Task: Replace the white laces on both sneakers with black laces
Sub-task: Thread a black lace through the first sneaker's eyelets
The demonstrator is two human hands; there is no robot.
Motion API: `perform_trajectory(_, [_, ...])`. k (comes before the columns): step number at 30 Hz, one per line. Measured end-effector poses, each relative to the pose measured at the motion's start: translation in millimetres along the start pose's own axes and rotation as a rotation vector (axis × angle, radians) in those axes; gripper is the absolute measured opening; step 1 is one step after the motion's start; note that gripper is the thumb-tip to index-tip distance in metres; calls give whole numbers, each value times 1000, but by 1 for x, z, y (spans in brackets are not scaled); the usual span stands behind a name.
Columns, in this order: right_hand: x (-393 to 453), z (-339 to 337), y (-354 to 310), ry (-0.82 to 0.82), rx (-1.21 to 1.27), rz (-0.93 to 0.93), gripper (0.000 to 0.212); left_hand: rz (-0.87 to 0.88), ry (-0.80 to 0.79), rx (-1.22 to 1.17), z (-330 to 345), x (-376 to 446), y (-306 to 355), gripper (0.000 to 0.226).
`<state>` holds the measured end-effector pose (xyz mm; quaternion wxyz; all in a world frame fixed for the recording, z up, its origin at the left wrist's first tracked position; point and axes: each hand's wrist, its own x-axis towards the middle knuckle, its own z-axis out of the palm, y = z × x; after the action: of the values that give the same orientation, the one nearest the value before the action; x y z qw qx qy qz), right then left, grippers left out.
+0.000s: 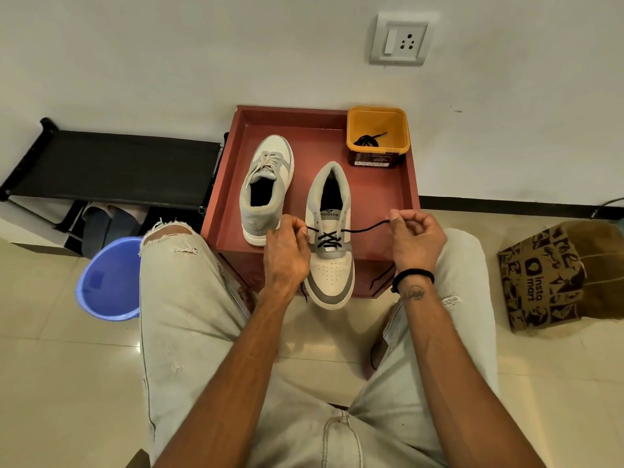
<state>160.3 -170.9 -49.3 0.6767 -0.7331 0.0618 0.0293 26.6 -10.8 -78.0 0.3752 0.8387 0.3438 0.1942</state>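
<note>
Two grey-and-white sneakers lie on a red tray-like table (381,197). The near sneaker (331,271) points its toe at me and carries a black lace (328,239) crossed through its lower eyelets. My left hand (287,251) pinches the lace's left end beside the shoe. My right hand (417,239) pinches the right end, pulled taut out to the side. The far sneaker (265,190) stands to the left, its white lace (265,163) threaded in. A second black lace (368,139) lies coiled in an orange tub (378,157) at the tray's back right.
A blue plastic bucket (108,282) stands on the tiled floor at my left knee. A black shoe rack (111,163) runs along the wall to the left. A brown paper bag (560,275) sits at the right. A wall socket (401,38) is above.
</note>
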Motion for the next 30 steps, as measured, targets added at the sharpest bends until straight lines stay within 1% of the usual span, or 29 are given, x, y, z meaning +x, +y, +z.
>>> perform_trajectory(2, [0,-1,-2,31,56,-30,12,-1,-2,-39,-1,-1,2,5])
perform_trajectory(4, [-1,-1,-5,26,86,-42,16,0,3,-95,-4,-1,8,4])
perform_trajectory(6, [-2,-1,-9,-27,117,-59,24,0,41,-139,-9,-3,15,6])
perform_trajectory(7, [-4,0,-11,-73,117,-84,27,5,84,-120,-12,-3,19,9])
perform_trajectory(9, [-12,2,-14,-228,36,-185,29,35,169,-48,-17,-4,27,19])
perform_trajectory(10, [-17,4,-16,-335,-25,-241,29,51,164,-67,-19,-5,31,24])
perform_trajectory(11, [-24,6,-17,-452,-85,-285,27,55,109,-139,-21,-6,35,28])
perform_trajectory(12, [-31,8,-19,-571,-141,-312,25,31,17,-242,-21,-7,40,32])
perform_trajectory(14, [-43,11,-20,-783,-237,-353,24,-66,-175,-401,-18,-11,48,42])
perform_trajectory(16, [-48,13,-15,-951,-325,-361,24,-119,-252,-409,-13,-13,48,52])
perform_trajectory(17, [-49,13,-12,-1007,-361,-342,22,-125,-251,-394,-12,-12,46,49])
perform_trajectory(18, [-50,13,-11,-1025,-374,-318,20,-128,-238,-398,-12,-11,43,43])
perform_trajectory(19, [-51,14,-11,-1002,-349,-281,16,-135,-226,-427,-13,-9,42,37])
perform_trajectory(22, [-49,14,-18,-814,-163,-37,11,-170,-242,-522,-18,-5,43,31])
perform_trajectory(23, [-48,14,-21,-778,-102,45,14,-160,-270,-535,-19,-6,46,30])
perform_trajectory(25, [-45,15,-23,-746,-16,157,28,-120,-348,-518,-18,-11,51,27])
perform_trajectory(27, [-44,15,-22,-700,30,208,35,-81,-410,-483,-11,-15,50,22])
perform_trajectory(30, [-43,17,-19,-655,41,185,32,-40,-463,-396,-5,-17,47,18])
